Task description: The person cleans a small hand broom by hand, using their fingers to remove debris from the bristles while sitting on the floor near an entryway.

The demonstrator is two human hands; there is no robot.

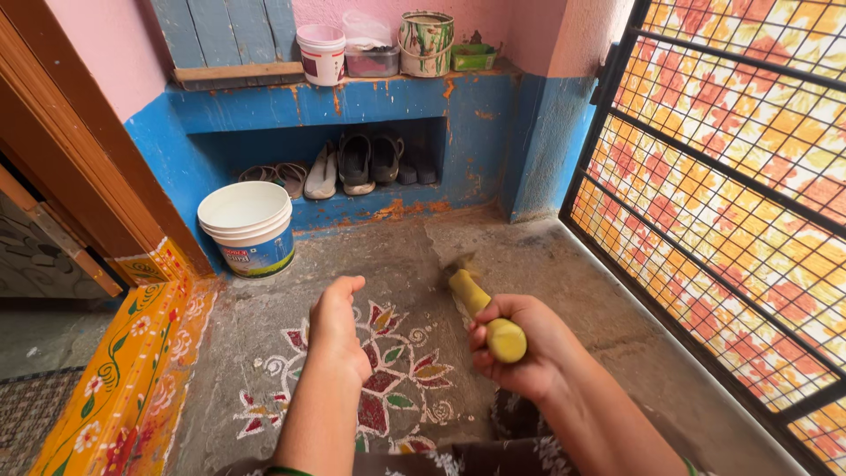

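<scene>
Two hands over floor drawing (388, 370). Right hand (515, 348) gripping yellow brush (480, 308), bristles on concrete; left hand (339, 326) closed, empty. Drawing seemingly intact, unswept.

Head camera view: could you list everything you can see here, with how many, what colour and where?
Tool with yellow handle: one, yellow, in the right hand, its blurred head toward the floor.
Floor drawing: one, white, red and green, on the grey floor under the hands.
Bucket: one, white, left by the blue wall.
Footwear: several pairs, dark and pale, in the blue wall niche.
Containers: about four, white, clear, paint-streaked, green, on the ledge above.
Mesh gate: one, black, right.
Left hand: closed fist, empty.
Right hand: gripping the tool.
</scene>
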